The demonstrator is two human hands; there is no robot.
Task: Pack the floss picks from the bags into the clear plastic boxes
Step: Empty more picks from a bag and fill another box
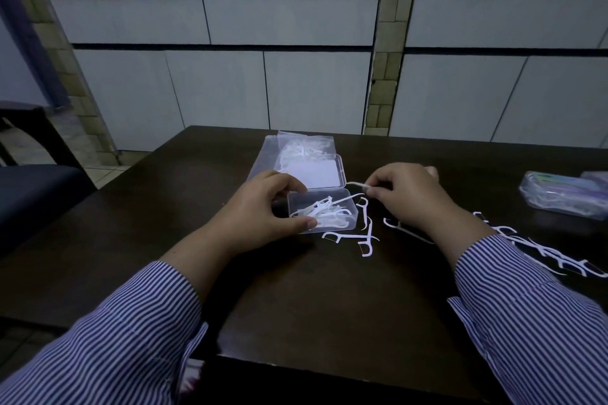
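Observation:
A clear plastic box (348,204) lies open on the dark table, several white floss picks inside it, its lid (316,171) hinged back. My left hand (263,207) grips the box's left side, thumb at its near edge. My right hand (408,194) pinches one white floss pick (357,184) just right of the box's far corner. Loose floss picks (365,237) lie on the table in front of the box, and more (556,256) lie beside my right sleeve. A clear bag (302,145) with picks lies behind the lid.
Closed clear boxes (566,197) filled with picks sit at the right edge of the dark table (312,299). A dark chair (29,194) stands to the left. White tiled cabinets run behind the table.

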